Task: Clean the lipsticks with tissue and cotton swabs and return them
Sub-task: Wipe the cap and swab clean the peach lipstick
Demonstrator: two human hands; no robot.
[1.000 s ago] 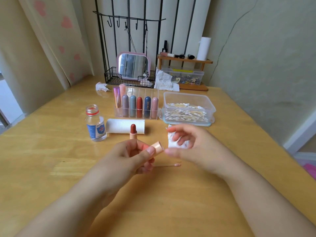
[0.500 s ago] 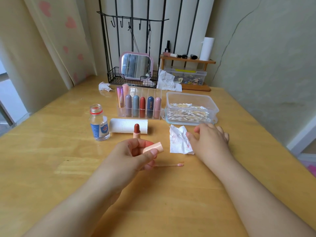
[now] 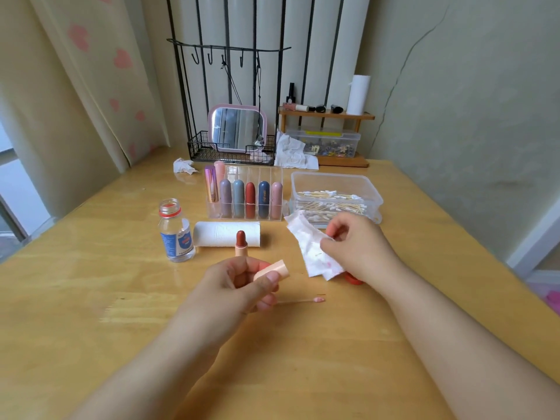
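Observation:
My left hand grips a peach lipstick cap, its open end pointing right. Just beyond that hand an uncapped brown-red lipstick stands upright on the table. My right hand pinches a white tissue marked with pink stains, lifted off the table. A used cotton swab with a pink tip lies in front of my left hand. A clear organizer behind holds several capped lipsticks. A red bottle cap shows under my right wrist.
A small open bottle with a blue label stands at the left. A tissue roll lies on its side behind the lipstick. A clear box of cotton swabs sits at the right. Mirror, wire rack and shelf line the back.
My right hand laid the crumpled tissue on the table, then picked it up again, spread out and raised. My left hand kept hold of the cap and barely moved.

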